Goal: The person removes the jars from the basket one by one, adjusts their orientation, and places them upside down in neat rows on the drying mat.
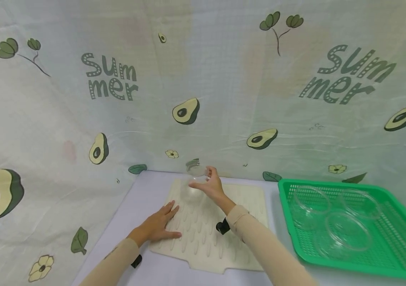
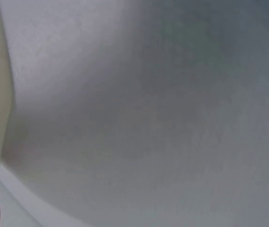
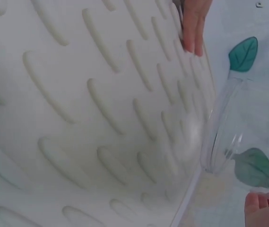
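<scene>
Clear bowl (image 1: 196, 171): gripped one in right hand (image 1: 212, 186) toward twelve o'clock of one mat (image 1: 195, 254); rested left hand (image 1: 158, 224), released, at nine; counted three bowls (image 1: 349, 232) in one basket (image 1: 360, 268), three o'clock.

The table (image 1: 145, 192) has a pale, faintly lavender top. Across its middle lies an off-white mat (image 1: 203, 226) with rows of raised, elongated ridges and a tab jutting from the near edge. To the right, just beside the mat, a green basket (image 1: 360, 269) stands on the table, its sides slotted, a narrow strip of tabletop showing between the two.
</scene>
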A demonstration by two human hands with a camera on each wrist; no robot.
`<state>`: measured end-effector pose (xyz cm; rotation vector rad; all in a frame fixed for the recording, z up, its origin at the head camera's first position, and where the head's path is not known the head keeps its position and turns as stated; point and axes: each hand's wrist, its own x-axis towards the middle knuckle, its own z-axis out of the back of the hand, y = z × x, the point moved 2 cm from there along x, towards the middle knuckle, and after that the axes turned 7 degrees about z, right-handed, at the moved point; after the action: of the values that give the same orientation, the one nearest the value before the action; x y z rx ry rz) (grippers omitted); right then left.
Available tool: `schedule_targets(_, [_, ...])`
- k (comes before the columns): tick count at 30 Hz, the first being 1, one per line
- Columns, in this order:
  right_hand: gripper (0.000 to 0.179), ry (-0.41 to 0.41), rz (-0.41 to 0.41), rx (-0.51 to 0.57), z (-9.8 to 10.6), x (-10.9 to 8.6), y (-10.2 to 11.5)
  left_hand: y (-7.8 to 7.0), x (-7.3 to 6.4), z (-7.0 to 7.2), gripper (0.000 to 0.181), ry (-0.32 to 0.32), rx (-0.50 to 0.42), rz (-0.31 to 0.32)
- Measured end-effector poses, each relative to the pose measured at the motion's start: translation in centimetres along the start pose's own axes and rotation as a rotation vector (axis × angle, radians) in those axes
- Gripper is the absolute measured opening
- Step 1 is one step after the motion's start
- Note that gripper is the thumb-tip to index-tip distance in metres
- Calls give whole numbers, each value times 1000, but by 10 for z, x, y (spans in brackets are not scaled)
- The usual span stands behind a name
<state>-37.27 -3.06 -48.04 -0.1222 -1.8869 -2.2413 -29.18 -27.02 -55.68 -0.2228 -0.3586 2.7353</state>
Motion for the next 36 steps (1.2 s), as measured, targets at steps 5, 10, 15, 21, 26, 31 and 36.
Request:
schedule_targets(5, [99, 19, 14, -25, -9, 1, -1, -2, 0, 1, 105, -15, -16, -8])
schedule_targets(10, [98, 32, 39, -59, -15, 1, -5, -2, -2, 1, 104, -7, -37, -16])
schedule_targets(15, [99, 72, 77, -117, -19, 1, -9, -2, -1, 1, 106, -11, -32, -23])
schedule_targets(21, [100, 95, 114, -162, -23, -1, -12, -3, -2, 0, 106, -22, -32, -32])
schedule_targets(26, [100, 122, 137, -214, -26, -4, -11, -4, -2, -2, 105, -9, -41, -43])
schedule_targets(31, [100, 151, 159, -244, -28, -2, -7, -2, -1, -2, 104, -20, -30, -35])
schedule_targets(36, [102, 168, 123, -249, -29, 0, -9, -1, -1, -1, 104, -20, -29, -28])
